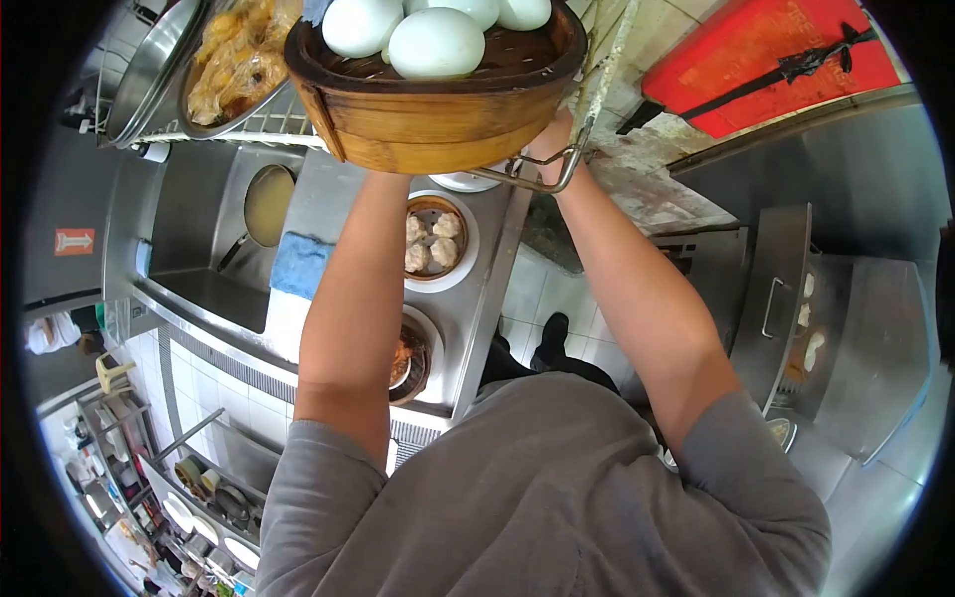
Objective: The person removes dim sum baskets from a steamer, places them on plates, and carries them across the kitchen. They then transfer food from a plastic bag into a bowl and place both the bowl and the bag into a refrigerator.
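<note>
A wooden steamer basket (438, 119) with several pale eggs (436, 43) fills the top of the head view. Both of my forearms reach up toward it. My left hand is hidden behind the basket, with only the wrist showing below its rim. To the basket's right, part of my right hand (555, 139) shows behind the wire rack (572, 164), its fingers covered. Below the basket, between my arms, a small bamboo steamer of dumplings (445, 227) sits on a white plate (470, 261). Another small steamer with reddish-brown food (406, 360) is partly covered by my left forearm.
On the left are a steel sink (204, 269), a long-handled pan of yellowish liquid (269, 204) and a blue cloth (300, 264). A bowl of plastic-wrapped food (234, 65) stands upper left. At right are a red box (771, 65) and an open steel drawer (781, 289).
</note>
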The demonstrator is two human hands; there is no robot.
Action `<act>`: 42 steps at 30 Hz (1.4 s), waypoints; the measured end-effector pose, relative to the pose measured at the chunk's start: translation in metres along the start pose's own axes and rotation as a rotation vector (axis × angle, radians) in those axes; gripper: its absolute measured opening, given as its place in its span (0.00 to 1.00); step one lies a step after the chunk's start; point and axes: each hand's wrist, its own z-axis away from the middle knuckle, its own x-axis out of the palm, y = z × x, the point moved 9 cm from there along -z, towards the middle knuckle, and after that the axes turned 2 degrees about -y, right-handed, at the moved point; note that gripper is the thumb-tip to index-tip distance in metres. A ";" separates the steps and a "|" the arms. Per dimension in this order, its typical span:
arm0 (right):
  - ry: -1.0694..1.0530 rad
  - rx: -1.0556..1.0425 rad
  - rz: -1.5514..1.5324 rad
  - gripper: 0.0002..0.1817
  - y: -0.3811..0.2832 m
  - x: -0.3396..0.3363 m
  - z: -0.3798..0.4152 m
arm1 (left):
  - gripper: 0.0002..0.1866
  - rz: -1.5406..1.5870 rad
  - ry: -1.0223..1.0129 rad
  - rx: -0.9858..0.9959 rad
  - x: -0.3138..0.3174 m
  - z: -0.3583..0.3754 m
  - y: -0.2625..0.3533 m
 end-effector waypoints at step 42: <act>1.075 -0.144 -0.592 0.32 -0.049 -0.544 0.262 | 0.12 -0.580 -0.198 -0.031 -0.056 -0.002 -0.256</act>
